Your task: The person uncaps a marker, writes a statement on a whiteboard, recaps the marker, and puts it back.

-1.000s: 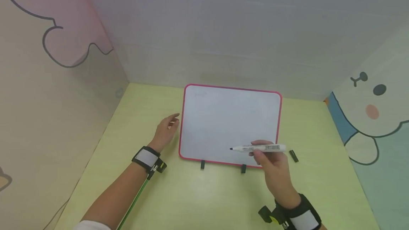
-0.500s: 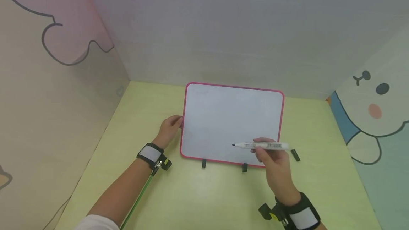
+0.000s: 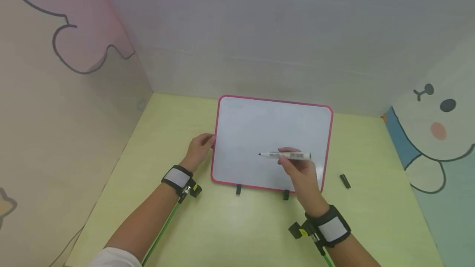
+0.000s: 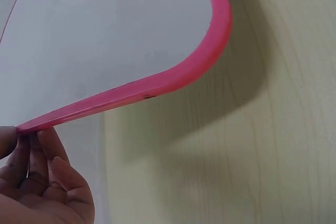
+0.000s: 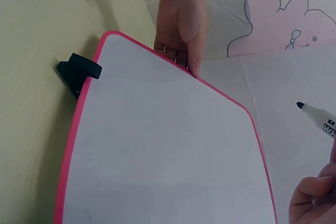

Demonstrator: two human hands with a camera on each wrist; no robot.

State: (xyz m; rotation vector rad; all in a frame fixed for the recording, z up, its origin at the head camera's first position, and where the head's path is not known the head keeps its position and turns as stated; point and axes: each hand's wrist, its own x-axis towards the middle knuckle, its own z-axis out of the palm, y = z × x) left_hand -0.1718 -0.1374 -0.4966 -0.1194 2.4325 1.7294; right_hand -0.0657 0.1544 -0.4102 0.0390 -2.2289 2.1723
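Note:
A whiteboard (image 3: pixel 256 135) with a pink frame leans upright on small black feet (image 3: pixel 286 195). My left hand (image 3: pixel 198 151) pinches its left edge; in the left wrist view the thumb lies on the front and the fingers (image 4: pixel 39 166) behind the pink rim. My right hand (image 3: pixel 302 176) holds an uncapped white marker (image 3: pixel 274 155) in front of the board. The marker's dark tip points left, apart from the board as seen in the right wrist view, where the marker (image 5: pixel 317 116) shows at the right edge. Only small faint marks show on the white surface.
A black marker cap (image 3: pixel 345 181) lies on the pale yellow table (image 3: pixel 245 230), right of the board. Behind stands a pale wall (image 3: pixel 259 44); side walls carry cartoon drawings. Each wrist wears a strap with a black camera (image 3: pixel 195 190).
My left hand has moved right and taken hold of the board's left edge. The right hand has carried the marker up and left, over the board's lower middle.

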